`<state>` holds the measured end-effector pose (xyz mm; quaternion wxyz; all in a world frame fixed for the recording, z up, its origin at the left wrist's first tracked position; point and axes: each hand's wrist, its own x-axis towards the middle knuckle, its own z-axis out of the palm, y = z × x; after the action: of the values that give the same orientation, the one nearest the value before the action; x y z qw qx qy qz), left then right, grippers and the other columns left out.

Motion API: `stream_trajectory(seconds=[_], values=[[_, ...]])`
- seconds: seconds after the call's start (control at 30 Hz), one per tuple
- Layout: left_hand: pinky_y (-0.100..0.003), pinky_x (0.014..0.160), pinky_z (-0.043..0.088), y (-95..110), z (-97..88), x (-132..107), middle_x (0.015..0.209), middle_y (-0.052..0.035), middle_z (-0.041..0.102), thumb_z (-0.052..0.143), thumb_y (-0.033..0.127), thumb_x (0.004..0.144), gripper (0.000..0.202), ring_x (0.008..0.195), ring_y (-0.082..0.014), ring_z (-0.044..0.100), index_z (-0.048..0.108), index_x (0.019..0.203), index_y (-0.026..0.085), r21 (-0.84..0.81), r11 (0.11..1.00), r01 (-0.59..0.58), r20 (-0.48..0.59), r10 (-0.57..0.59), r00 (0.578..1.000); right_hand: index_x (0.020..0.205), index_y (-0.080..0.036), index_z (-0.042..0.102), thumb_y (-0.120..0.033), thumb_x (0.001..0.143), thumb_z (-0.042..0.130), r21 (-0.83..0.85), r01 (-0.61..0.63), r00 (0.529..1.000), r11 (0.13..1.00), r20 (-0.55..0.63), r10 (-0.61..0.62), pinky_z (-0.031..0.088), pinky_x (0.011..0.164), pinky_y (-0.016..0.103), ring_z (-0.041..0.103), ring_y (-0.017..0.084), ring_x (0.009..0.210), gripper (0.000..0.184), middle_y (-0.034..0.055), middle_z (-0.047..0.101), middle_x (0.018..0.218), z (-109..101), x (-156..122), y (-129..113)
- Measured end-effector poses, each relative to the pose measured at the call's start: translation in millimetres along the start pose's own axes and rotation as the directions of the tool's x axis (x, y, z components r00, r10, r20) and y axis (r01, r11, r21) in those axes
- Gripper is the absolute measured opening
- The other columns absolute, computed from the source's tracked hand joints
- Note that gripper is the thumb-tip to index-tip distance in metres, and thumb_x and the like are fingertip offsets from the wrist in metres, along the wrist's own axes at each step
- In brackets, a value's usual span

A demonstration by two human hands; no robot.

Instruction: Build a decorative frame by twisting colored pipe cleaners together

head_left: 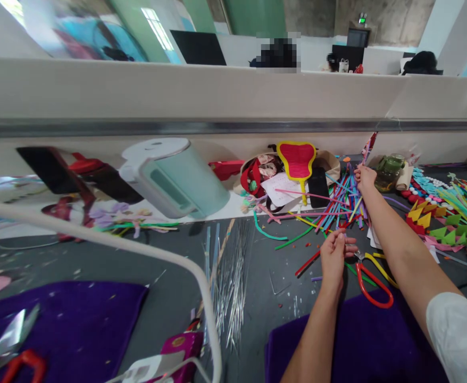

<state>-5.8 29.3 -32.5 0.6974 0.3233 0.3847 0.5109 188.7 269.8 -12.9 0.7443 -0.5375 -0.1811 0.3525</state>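
My right hand (364,178) reaches far across the grey table and its fingers close on the pile of coloured strips (339,205) near the back wall. My left hand (333,254) is closer to me, fingers pinched together around something thin that I cannot make out, just above a red strip (307,263). Red and yellow handled scissors (373,279) lie right beside my left hand, partly on a purple cloth (361,340).
A red and yellow fan-shaped piece (297,162), a black phone (318,186), a glass jar (389,171) and folded coloured paper shapes (436,223) crowd the back right. A pale green appliance (175,175) lies at centre left. Silver wires (231,282) lie mid-table. Another purple cloth (69,324) lies at left.
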Motion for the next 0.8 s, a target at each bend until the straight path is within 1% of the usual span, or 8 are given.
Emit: stream_trajectory(seconds=[0.17, 0.37, 0.57, 0.8], values=[[-0.022, 0.05, 0.046, -0.7, -0.3, 1.0, 0.082, -0.0136, 0.071, 0.065, 0.054, 0.073, 0.054, 0.057, -0.0158, 0.066, 0.058, 0.104, 0.011, -0.011, 1.0, 0.011, 0.007, -0.011, 1.0, 0.061, -0.017, 0.046, -0.019, 0.081, 0.059, -0.014, 0.001, 1.0, 1.0, 0.005, -0.001, 0.02, 0.026, 0.011, 0.034, 0.002, 0.028, 0.024, -0.0071, 0.049, 0.04, -2.6, 2.9, 1.9], [-0.022, 0.051, 0.046, -1.7, 0.2, 1.3, 0.081, -0.0132, 0.071, 0.065, 0.053, 0.073, 0.052, 0.058, -0.0158, 0.066, 0.059, 0.103, 0.011, -0.006, 1.0, 0.011, 0.004, -0.011, 1.0, 0.06, -0.016, 0.048, -0.015, 0.083, 0.054, -0.036, -0.007, 1.0, 0.999, 0.006, 0.007, 0.02, 0.025, 0.011, 0.035, 0.002, 0.028, 0.024, -0.0055, 0.051, 0.039, -2.9, 4.1, 3.8], [-0.022, 0.05, 0.046, 1.1, 1.4, 0.1, 0.079, -0.0128, 0.071, 0.066, 0.053, 0.072, 0.052, 0.056, -0.0158, 0.066, 0.059, 0.102, 0.011, -0.012, 1.0, 0.013, 0.007, -0.013, 1.0, 0.06, -0.017, 0.047, -0.018, 0.082, 0.059, -0.057, -0.005, 1.0, 0.998, 0.004, 0.005, 0.019, 0.025, 0.011, 0.033, 0.002, 0.027, 0.025, -0.0071, 0.048, 0.037, -3.2, 5.2, 4.0], [-0.022, 0.05, 0.046, 0.4, 1.1, 0.4, 0.08, -0.0126, 0.071, 0.066, 0.054, 0.071, 0.052, 0.056, -0.0159, 0.066, 0.06, 0.101, 0.011, -0.015, 1.0, 0.018, 0.016, -0.018, 1.0, 0.059, -0.017, 0.046, -0.018, 0.08, 0.062, -0.073, 0.034, 0.999, 0.997, 0.01, -0.034, 0.02, 0.026, 0.012, 0.033, 0.002, 0.027, 0.027, -0.0075, 0.048, 0.038, -2.9, 5.6, 4.5]])
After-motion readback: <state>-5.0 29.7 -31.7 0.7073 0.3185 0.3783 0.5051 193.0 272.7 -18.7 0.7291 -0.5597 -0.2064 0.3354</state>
